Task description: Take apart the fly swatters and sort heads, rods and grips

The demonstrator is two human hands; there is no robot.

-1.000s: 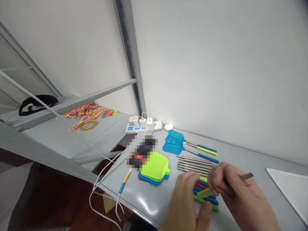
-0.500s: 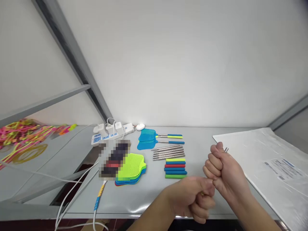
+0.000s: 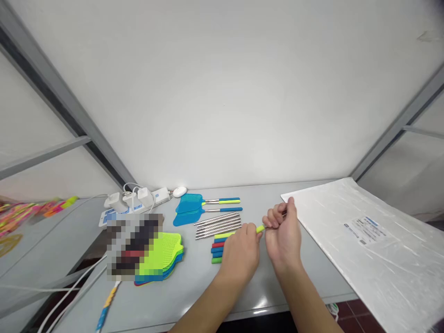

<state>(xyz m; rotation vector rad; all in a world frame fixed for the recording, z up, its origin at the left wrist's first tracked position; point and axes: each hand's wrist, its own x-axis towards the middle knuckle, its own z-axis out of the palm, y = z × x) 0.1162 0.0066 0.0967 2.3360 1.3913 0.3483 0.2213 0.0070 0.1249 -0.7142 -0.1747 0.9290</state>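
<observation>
My left hand (image 3: 242, 252) is closed around a yellow-green handle (image 3: 260, 229), whose end pokes out toward my right hand. Close beside it, my right hand (image 3: 282, 233) is curled around a thin metal rod (image 3: 285, 214), mostly hidden by the fingers. Under and left of my left hand lie loose coloured handles (image 3: 218, 250) in yellow, blue, red and green. Behind them several metal rods (image 3: 218, 225) lie side by side. Farther back are blue fly swatters (image 3: 189, 215) with rods and handles attached. A stack of swatter heads (image 3: 166, 249), yellow-green on top, rests at the left.
A white plastic-wrapped panel (image 3: 326, 208) takes up the right side of the table (image 3: 204, 296). At the back left sit a power strip (image 3: 161, 196) with plugs and a white mouse-like object (image 3: 179, 192). Cables run down the left, beside a pixelated dark patch.
The view has swung to the right. My hands have turned from fists held near the front edge to lying nearer the loose handles, and the yellow-green handle now shows between them.
</observation>
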